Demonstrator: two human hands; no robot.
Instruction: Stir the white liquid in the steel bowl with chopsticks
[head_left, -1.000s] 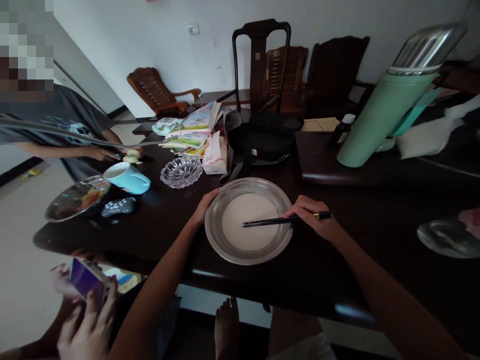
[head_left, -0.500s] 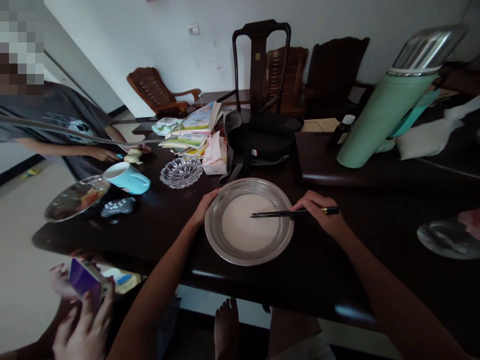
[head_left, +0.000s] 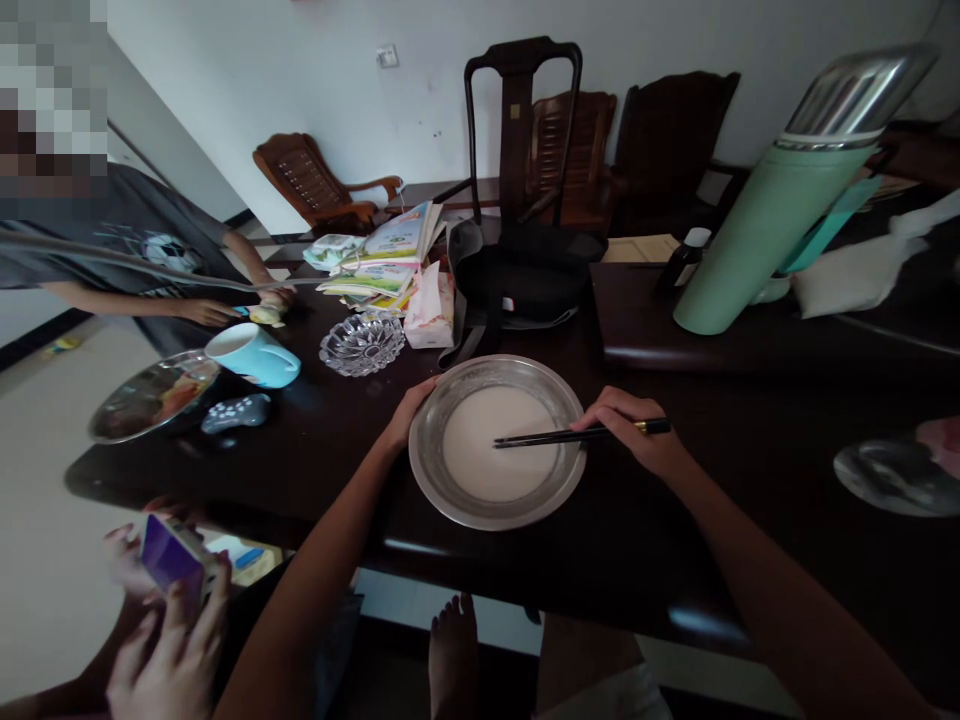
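Observation:
A wide metal bowl [head_left: 427, 478] stands on the dark wooden table, holding a whitish, milky liquid [head_left: 499, 470]. My left hand [head_left: 409, 415] grips the bowl's left rim, its fingers partly hidden behind the wall. In my right hand [head_left: 630, 425] is a pair of black chopsticks [head_left: 551, 437] with gold bands near the top. They reach over the bowl's right rim, and their tips meet the liquid near its middle.
To the left are a light blue mug [head_left: 255, 357], a glass dish [head_left: 363, 345], and a metal bowl [head_left: 112, 415] with food. A green thermos [head_left: 772, 225] stands back right. One person [head_left: 165, 235] works at far left; another person's hands [head_left: 169, 640] hold a phone.
My right hand and the chopsticks have shifted slightly left, with the tips now a little lower in the liquid. The bowl and my left hand stay in place. The person at left leans slightly right.

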